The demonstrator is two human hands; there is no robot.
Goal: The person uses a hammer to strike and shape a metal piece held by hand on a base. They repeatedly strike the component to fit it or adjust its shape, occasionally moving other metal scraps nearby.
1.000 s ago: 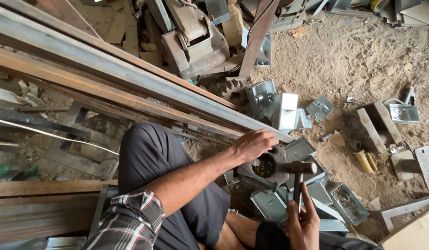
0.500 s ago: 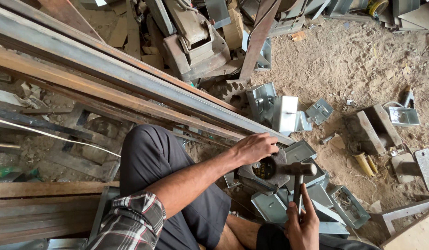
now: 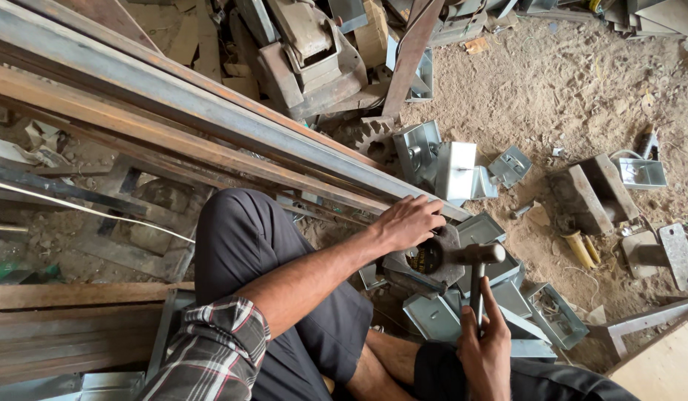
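Unchanged since earlier: right hand [image 3: 484,349] gripping hammer [image 3: 475,261]; left hand [image 3: 409,221] pressing dark round block [image 3: 427,258] just below. Grey metal boxes [image 3: 440,160] beyond; sandy floor [image 3: 567,89], steel beams [image 3: 173,96].

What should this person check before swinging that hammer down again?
1. Right hand wrapped firmly around the hammer handle: ok.
2. Left hand steadying the dark metal block: ok.
3. Left fingers away from the hammer head: not ok, they lie right beside it.
4. Small part sitting flat on the block: cannot tell.
5. Ground around free of loose grey sheet-metal brackets: not ok.
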